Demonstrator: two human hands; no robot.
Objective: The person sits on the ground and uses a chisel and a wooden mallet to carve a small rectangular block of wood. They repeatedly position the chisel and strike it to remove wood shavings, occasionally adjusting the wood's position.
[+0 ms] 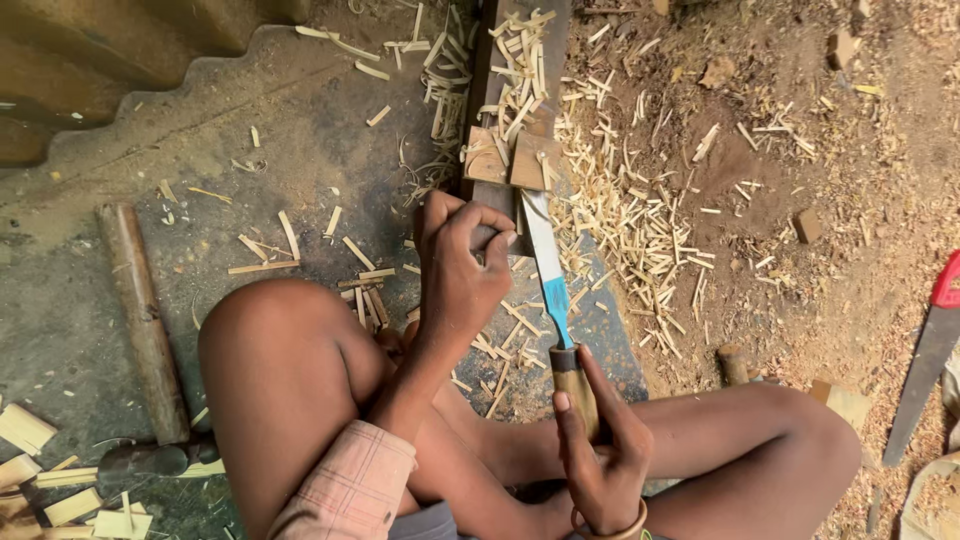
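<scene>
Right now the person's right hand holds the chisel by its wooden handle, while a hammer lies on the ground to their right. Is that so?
Not quite. The head view shows the hammer lying to the person's left, not their right. The rest holds: the right hand holds the chisel by its wooden handle.

From my remote view through the head camera, I see the person's own body filling the lower half of the frame. The left hand point(462, 270), near the centre, is bare, with no ring or band. Its forearm ends at seven o'clock in a rolled, pale pink checked sleeve point(350, 485). The right hand point(597, 445), at five o'clock, wears a plain golden bangle point(612, 530) at the wrist. Both legs are bare.
</scene>
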